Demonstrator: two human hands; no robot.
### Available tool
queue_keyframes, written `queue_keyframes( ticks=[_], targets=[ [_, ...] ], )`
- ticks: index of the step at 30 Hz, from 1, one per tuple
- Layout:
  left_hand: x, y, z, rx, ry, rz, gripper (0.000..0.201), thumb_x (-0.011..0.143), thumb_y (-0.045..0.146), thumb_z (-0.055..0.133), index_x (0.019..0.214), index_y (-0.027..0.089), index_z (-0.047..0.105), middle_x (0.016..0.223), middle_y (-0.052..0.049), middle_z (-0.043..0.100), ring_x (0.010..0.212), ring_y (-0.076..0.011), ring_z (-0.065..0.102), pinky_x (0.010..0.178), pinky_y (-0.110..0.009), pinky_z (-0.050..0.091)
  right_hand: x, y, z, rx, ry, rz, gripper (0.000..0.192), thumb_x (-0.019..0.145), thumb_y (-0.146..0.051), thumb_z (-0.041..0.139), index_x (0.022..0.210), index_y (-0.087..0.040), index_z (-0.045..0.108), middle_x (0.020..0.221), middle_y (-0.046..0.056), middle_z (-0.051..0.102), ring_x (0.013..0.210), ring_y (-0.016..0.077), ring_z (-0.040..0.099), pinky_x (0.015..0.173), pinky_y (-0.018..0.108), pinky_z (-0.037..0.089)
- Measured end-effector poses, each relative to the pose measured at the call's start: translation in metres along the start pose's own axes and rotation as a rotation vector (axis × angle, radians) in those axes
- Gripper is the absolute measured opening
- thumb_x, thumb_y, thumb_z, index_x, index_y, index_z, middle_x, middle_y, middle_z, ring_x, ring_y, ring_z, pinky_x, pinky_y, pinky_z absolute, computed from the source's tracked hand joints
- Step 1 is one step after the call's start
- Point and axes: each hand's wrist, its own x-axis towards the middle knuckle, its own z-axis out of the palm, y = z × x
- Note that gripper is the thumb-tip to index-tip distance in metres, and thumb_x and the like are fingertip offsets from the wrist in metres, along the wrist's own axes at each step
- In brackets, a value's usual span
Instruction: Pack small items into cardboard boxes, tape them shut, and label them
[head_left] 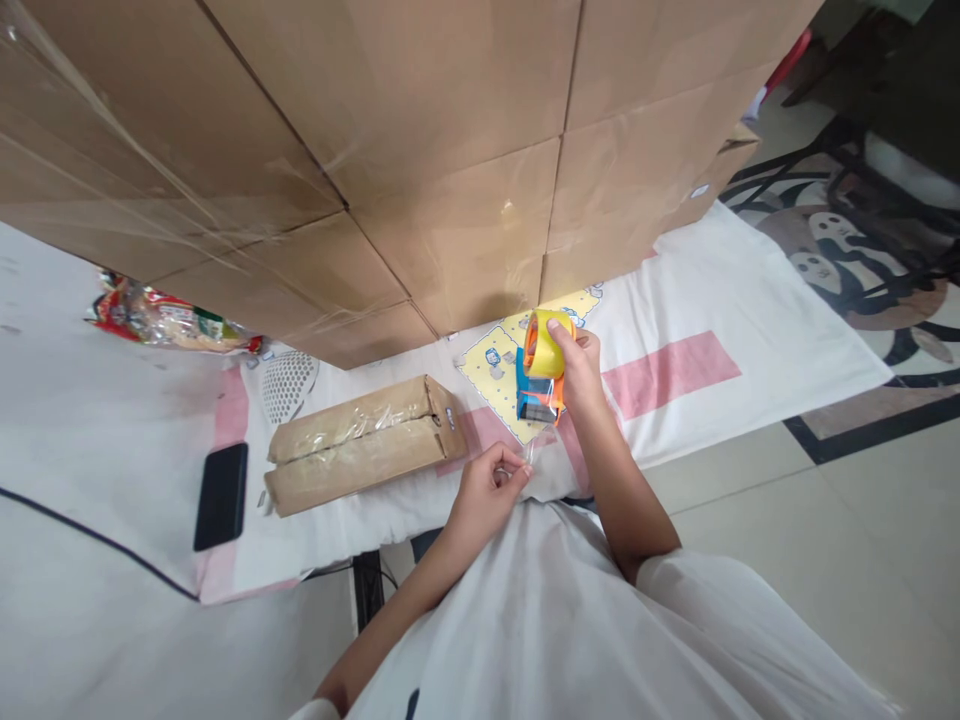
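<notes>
Now the right hand is raised, fingers wrapped round the tape gun, held upright above the cloth, roll on top, mouth pointing down. Left hand, just below, pinches the clear tape end. A small box lies lengthwise to the left.

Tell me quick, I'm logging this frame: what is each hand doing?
Left hand: fingers pinched shut on the clear tape end.
Right hand: closed around the tape dispenser.
</notes>
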Motion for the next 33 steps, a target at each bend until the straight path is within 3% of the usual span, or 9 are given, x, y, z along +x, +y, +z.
queue_keyframes(
  ticks=[9,15,19,23,26,33],
  targets=[
    [-0.001,-0.015,-0.001,-0.016,0.001,0.009,0.027,0.08,0.04,0.075,0.082,0.018,0.059,0.078,-0.001,0.064,0.06,-0.01,0.052,0.057,-0.022,0.037,-0.004,-0.001,0.005,0.027,-0.05,0.003,0.048,0.079,-0.069,0.069,0.067,-0.023,0.062,0.06,0.005,0.064,0.058,0.0242,0.065,0.052,0.039,0.056],
    [0.005,-0.017,-0.006,-0.1,-0.006,0.011,0.05,0.079,0.034,0.074,0.123,0.02,0.058,0.067,0.006,0.053,0.058,-0.0108,0.048,0.056,-0.022,0.036,-0.011,-0.01,0.012,0.082,-0.116,0.076,0.04,0.078,-0.062,0.068,0.079,-0.023,0.065,0.07,0.006,0.071,0.07,0.0267,0.07,0.056,0.037,0.057],
    [0.007,-0.014,-0.01,-0.041,-0.042,0.053,0.026,0.079,0.032,0.071,0.101,0.017,0.074,0.064,0.004,0.048,0.058,-0.0099,0.044,0.056,-0.022,0.034,-0.016,-0.012,0.013,0.164,-0.171,0.139,0.035,0.077,-0.053,0.069,0.091,-0.021,0.068,0.083,0.008,0.076,0.079,0.0281,0.073,0.064,0.038,0.059],
    [0.011,-0.012,-0.01,-0.13,-0.066,0.083,0.038,0.084,0.047,0.07,0.105,0.016,0.076,0.066,0.001,0.057,0.054,-0.0095,0.043,0.052,-0.022,0.036,-0.02,-0.011,0.008,0.278,-0.25,0.274,0.038,0.076,-0.049,0.068,0.1,-0.02,0.067,0.089,0.009,0.078,0.087,0.0313,0.074,0.074,0.044,0.061],
    [0.013,-0.01,-0.01,-0.156,-0.038,0.092,0.044,0.081,0.055,0.072,0.094,0.014,0.077,0.063,0.0,0.059,0.049,-0.0084,0.042,0.047,-0.021,0.034,-0.022,-0.012,0.002,0.34,-0.319,0.345,0.04,0.075,-0.048,0.068,0.103,-0.02,0.066,0.094,0.01,0.079,0.094,0.0338,0.074,0.081,0.049,0.061],
    [0.01,0.001,-0.018,-0.134,0.036,0.176,0.04,0.081,0.054,0.073,0.079,0.014,0.078,0.057,0.0,0.057,0.049,-0.0091,0.044,0.047,-0.022,0.036,-0.026,-0.01,-0.012,0.339,-0.492,0.392,0.039,0.077,-0.047,0.065,0.103,-0.019,0.073,0.107,0.011,0.079,0.111,0.0348,0.071,0.094,0.051,0.058]
  ],
)
